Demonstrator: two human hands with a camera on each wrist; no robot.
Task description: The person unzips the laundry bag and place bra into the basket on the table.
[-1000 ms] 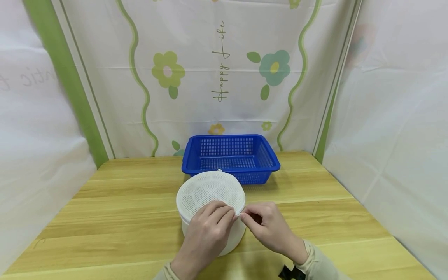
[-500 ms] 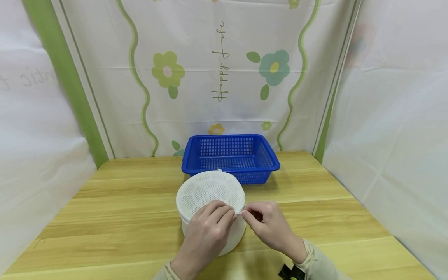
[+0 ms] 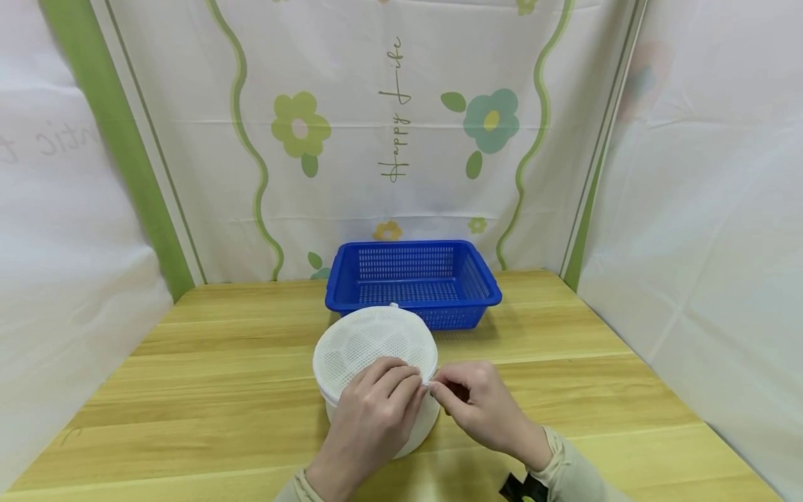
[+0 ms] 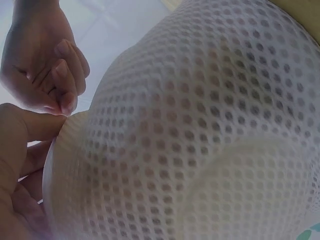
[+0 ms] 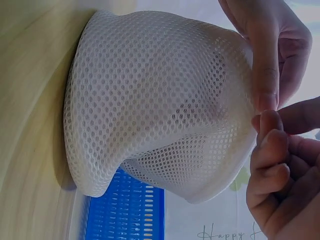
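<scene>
A white mesh laundry bag (image 3: 370, 341) stands upright on the wooden table, its round top facing up. My left hand (image 3: 373, 418) lies over the near side of the bag and pinches its rim between thumb and fingers. Right beside it, my right hand (image 3: 486, 411) pinches a small white bit at the rim's edge, with the thumb and index finger nearly meeting the left fingertips. In the right wrist view the mesh side of the bag (image 5: 145, 85) sags inward in a fold. Fingers hide what is pinched, so I cannot tell whether it is a zipper pull.
Behind the bag sits a blue plastic basket (image 3: 492, 296) with slotted walls, partly overlapped by the bag. White printed cloth (image 3: 351, 195) hangs at the back and on both sides of the wooden table (image 3: 219, 390). A black object (image 3: 521, 488) shows by the right sleeve.
The top of the bag has shifted slightly to the left. My right fingertips moved a little right, then back left along the rim. Both hands keep their pinch.
</scene>
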